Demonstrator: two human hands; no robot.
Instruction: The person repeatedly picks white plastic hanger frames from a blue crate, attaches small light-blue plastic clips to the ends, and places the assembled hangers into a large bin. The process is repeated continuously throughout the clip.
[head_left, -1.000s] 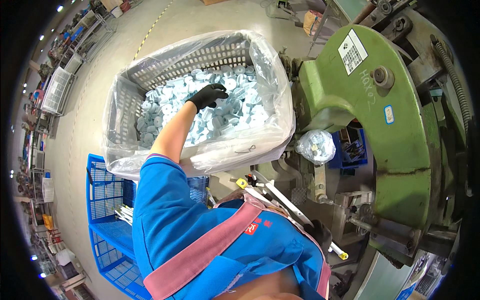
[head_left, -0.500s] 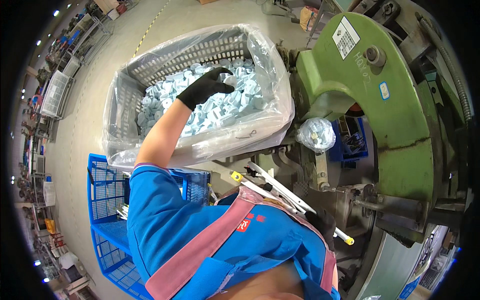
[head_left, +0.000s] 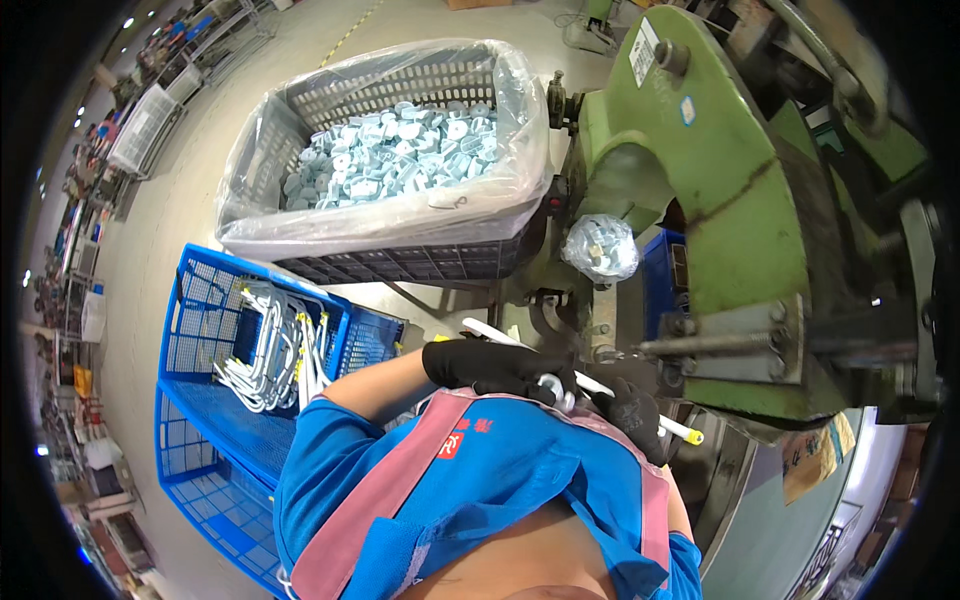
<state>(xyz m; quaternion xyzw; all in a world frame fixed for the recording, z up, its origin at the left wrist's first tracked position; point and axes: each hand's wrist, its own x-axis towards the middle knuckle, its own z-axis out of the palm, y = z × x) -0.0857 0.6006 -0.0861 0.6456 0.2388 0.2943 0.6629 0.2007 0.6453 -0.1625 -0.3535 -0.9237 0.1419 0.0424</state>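
Note:
Close to my chest, my left hand (head_left: 490, 366), in a black glove, is closed around a small pale grey fitting (head_left: 563, 398). The fitting shows at the fingertips, beside a white tube (head_left: 595, 385). My right hand (head_left: 632, 412), also gloved in black, wraps around this tube near its lower end, where a yellow tip (head_left: 694, 437) sticks out. Part of the tube is hidden behind my left hand. Whether the fitting touches the tube I cannot tell.
A plastic-lined crate (head_left: 400, 262) full of pale fittings (head_left: 400, 155) stands ahead. Bent white tubes (head_left: 270, 345) lie in a blue basket (head_left: 175, 345) at left. A green press (head_left: 740, 220) rises at right, beside a clear bag (head_left: 601, 247) with small parts.
My left hand has come back from the crate of fittings to my chest with a fitting in it. My right hand stays at the tube. The view has shifted, showing more of the blue basket.

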